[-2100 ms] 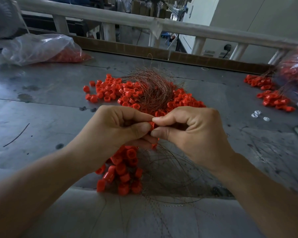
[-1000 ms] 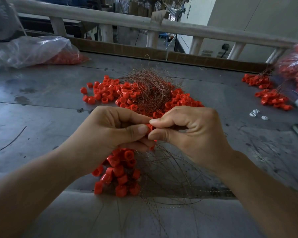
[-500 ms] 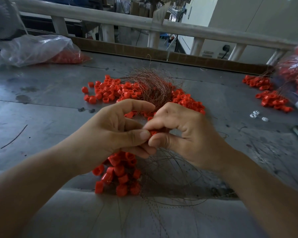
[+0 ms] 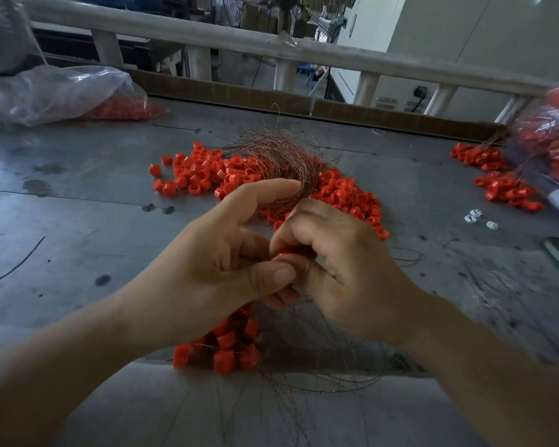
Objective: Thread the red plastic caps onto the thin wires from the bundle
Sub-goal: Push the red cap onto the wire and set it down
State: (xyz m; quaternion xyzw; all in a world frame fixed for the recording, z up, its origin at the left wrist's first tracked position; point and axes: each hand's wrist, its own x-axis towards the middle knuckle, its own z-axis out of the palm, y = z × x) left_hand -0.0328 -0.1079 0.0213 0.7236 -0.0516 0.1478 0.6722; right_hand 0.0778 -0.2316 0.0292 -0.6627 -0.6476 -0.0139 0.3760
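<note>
My left hand (image 4: 220, 262) and my right hand (image 4: 346, 272) meet at the middle of the grey table. Between their thumbs and fingers they pinch one red cap (image 4: 284, 252), mostly hidden by the fingers. My left index finger is stretched out toward the coil of thin brown wires (image 4: 281, 162), which lies on the loose red caps (image 4: 207, 171) farther back. Beneath my hands hangs a cluster of threaded caps (image 4: 229, 345) on thin wires (image 4: 320, 375) that trail toward me. Whether a wire is in the pinch cannot be made out.
A clear plastic bag (image 4: 65, 91) of red caps lies at the back left. More red caps (image 4: 504, 188) and another bag (image 4: 555, 143) lie at the right, with small white pieces (image 4: 478, 217) nearby. A white railing (image 4: 271, 46) runs behind the table (image 4: 78, 227).
Both hands have sunk lower toward me. My left index finger has lifted off the pinch and straightened toward the wire coil, while my right hand rolled over the cap.
</note>
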